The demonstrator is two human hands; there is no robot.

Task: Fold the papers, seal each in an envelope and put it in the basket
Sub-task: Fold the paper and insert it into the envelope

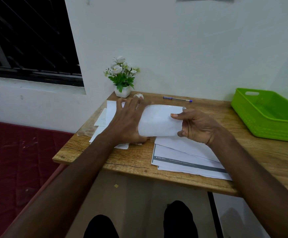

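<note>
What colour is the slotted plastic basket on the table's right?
Bright lime green basket, clearest in the head view.

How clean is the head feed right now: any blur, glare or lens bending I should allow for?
Head view: light is even, shadows soft, with no strong glare; the window is black. Wide-angle bending curves the wall edge and stretches the forearms. The folded paper looks slightly washed out, and the left hand is a little soft beside the sharper right hand.

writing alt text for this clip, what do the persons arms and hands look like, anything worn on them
Both arms are bare from the frame's edge to the wrist: no sleeves show. The left hand and right hand wear no gloves, and no watch, bracelet or ring is visible. Nails look short and unpainted.
</note>
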